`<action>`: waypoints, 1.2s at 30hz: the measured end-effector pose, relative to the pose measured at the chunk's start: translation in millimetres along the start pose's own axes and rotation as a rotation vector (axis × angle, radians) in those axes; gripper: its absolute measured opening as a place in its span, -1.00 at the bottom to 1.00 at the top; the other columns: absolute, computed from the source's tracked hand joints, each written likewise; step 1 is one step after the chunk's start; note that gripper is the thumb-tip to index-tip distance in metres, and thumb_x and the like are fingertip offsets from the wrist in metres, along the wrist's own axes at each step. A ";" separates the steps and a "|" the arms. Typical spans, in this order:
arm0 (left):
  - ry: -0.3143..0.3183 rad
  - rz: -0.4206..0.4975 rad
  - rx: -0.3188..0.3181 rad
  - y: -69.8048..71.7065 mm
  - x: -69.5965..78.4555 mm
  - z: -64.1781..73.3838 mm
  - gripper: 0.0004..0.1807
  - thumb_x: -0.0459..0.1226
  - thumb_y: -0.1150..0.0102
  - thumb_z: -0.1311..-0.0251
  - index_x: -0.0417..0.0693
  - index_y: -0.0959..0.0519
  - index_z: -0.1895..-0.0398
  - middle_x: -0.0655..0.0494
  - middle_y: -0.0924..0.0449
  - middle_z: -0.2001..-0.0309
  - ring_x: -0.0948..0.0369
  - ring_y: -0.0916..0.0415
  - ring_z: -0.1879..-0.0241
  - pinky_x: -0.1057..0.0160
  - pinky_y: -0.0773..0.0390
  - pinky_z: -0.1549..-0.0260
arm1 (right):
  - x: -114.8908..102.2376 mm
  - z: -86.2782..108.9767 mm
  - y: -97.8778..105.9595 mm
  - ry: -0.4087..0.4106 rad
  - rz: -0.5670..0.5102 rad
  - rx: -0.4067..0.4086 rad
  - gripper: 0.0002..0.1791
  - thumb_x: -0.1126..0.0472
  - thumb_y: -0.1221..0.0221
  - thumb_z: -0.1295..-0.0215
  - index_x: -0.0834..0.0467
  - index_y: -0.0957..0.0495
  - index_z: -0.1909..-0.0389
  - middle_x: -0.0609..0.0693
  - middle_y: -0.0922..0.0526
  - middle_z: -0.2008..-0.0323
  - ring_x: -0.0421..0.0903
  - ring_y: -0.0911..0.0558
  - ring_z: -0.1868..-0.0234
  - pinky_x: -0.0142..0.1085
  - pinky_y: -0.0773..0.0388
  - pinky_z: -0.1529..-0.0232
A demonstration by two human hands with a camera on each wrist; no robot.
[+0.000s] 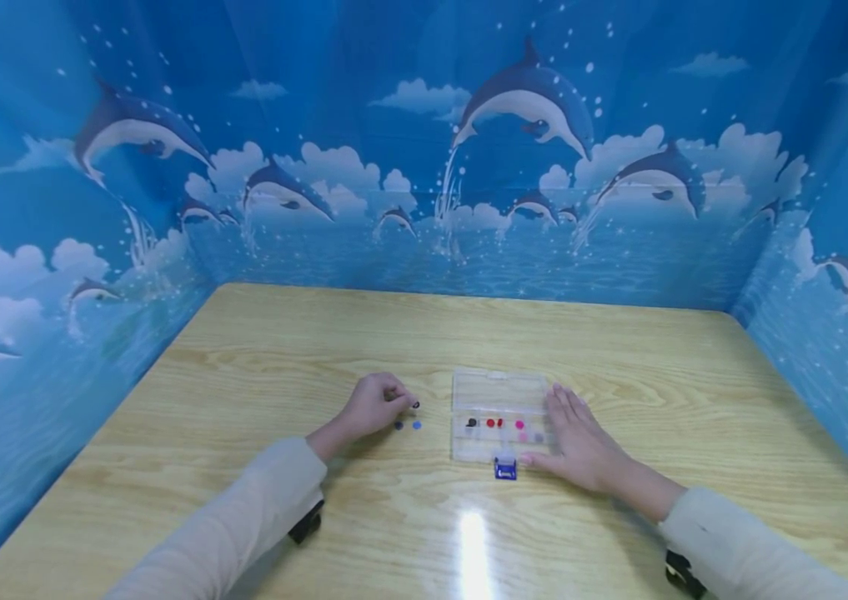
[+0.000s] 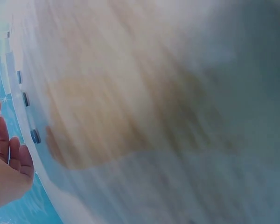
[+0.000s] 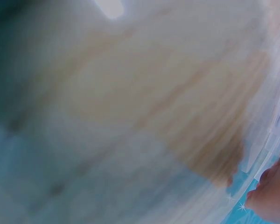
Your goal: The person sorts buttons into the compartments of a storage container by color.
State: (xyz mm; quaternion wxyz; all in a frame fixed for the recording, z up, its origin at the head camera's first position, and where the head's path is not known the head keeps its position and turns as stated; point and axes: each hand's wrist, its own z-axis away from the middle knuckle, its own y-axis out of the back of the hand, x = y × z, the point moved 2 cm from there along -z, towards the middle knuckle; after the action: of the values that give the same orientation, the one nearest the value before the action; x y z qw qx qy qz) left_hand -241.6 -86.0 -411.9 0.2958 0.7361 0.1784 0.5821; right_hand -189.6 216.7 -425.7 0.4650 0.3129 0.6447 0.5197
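Clear plastic makes up the case (image 1: 499, 393) we see right of centre in the head view, lying open on the table (image 1: 318, 333). Along its right side rests the right hand (image 1: 581, 446), fingers straight, thumb apart at the lower edge; we judge that this steadies something light enough to slide. Left of the case, the left hand (image 1: 373, 406) pinches a small dark piece (image 1: 416, 405) at its fingertips, a grip that seems suited to so tiny a thing. Just below it lie a blue piece (image 1: 417, 425) and a darker piece (image 1: 398, 426), within easy reach. Black, red and pink pieces (image 1: 490, 423) sit spaced inside the case, perhaps to separate colours.

Only the head view gives us those contents. The left-wrist view, at its left edge, shows thickness in loose pieces that look like mere dots from above. The right-wrist view gives us just part of the hand and a slice of case at the right.
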 end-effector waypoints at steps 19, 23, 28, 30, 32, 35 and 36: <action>0.036 0.094 -0.043 -16.4 14.7 -5.0 -0.88 -0.31 -0.27 -0.06 -0.16 -0.61 0.55 0.03 -0.60 0.37 0.28 -0.45 0.40 0.42 -0.49 0.42 | -0.3 0.6 0.7 -0.004 0.000 -0.003 0.16 -0.38 -0.05 -0.11 0.51 0.08 -0.33 0.43 0.09 -0.38 0.33 0.08 -0.41 0.12 0.09 -0.37; 0.065 0.120 -0.059 -20.3 20.5 -6.7 -0.87 -0.30 -0.25 -0.08 -0.18 -0.60 0.52 0.01 -0.59 0.33 0.29 -0.46 0.43 0.42 -0.51 0.46 | -0.1 0.7 0.4 -0.003 0.007 -0.006 0.16 -0.39 -0.03 -0.11 0.51 0.08 -0.33 0.43 0.09 -0.38 0.33 0.07 -0.41 0.11 0.09 -0.37; 0.090 0.147 -0.086 -24.9 28.1 -9.2 -0.87 -0.28 -0.24 -0.09 -0.19 -0.59 0.49 -0.01 -0.57 0.27 0.33 -0.37 0.58 0.46 -0.43 0.63 | 0.1 0.4 0.1 -0.003 0.007 -0.007 0.16 -0.39 -0.03 -0.11 0.51 0.08 -0.33 0.43 0.09 -0.38 0.32 0.07 -0.41 0.11 0.10 -0.38; 0.091 0.157 -0.095 -26.7 30.7 -9.8 -0.86 -0.27 -0.24 -0.10 -0.18 -0.59 0.49 -0.02 -0.57 0.26 0.34 -0.33 0.64 0.47 -0.39 0.69 | 0.0 0.4 0.1 -0.003 0.005 -0.008 0.16 -0.39 -0.03 -0.11 0.51 0.08 -0.33 0.43 0.09 -0.38 0.32 0.07 -0.41 0.10 0.11 -0.38; 0.094 0.159 -0.101 -28.5 33.0 -10.4 -0.86 -0.27 -0.24 -0.09 -0.18 -0.60 0.49 -0.01 -0.57 0.26 0.33 -0.31 0.65 0.47 -0.37 0.70 | -0.2 0.4 0.4 -0.002 0.005 -0.009 0.16 -0.39 -0.03 -0.11 0.51 0.08 -0.33 0.43 0.09 -0.38 0.32 0.07 -0.41 0.10 0.11 -0.38; 0.091 0.137 -0.094 -30.5 36.5 -11.1 -0.87 -0.27 -0.25 -0.09 -0.17 -0.61 0.49 0.01 -0.57 0.29 0.31 -0.36 0.56 0.44 -0.42 0.61 | -0.3 0.5 1.0 -0.002 0.005 -0.009 0.16 -0.38 -0.03 -0.11 0.51 0.08 -0.33 0.43 0.09 -0.38 0.32 0.07 -0.41 0.10 0.12 -0.38; 0.089 0.125 -0.090 -31.3 37.5 -11.5 -0.87 -0.27 -0.25 -0.08 -0.16 -0.61 0.50 0.01 -0.57 0.29 0.30 -0.38 0.51 0.44 -0.44 0.56 | -0.4 0.5 1.1 -0.002 0.004 -0.010 0.16 -0.38 -0.03 -0.12 0.51 0.08 -0.33 0.43 0.09 -0.38 0.32 0.07 -0.41 0.10 0.12 -0.38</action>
State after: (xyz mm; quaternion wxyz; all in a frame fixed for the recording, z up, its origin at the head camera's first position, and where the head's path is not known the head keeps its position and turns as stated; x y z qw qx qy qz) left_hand -240.4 -36.8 -402.2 0.2835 0.7051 0.1187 0.6390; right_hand -189.1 216.8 -424.6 0.4660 0.3125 0.6411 0.5235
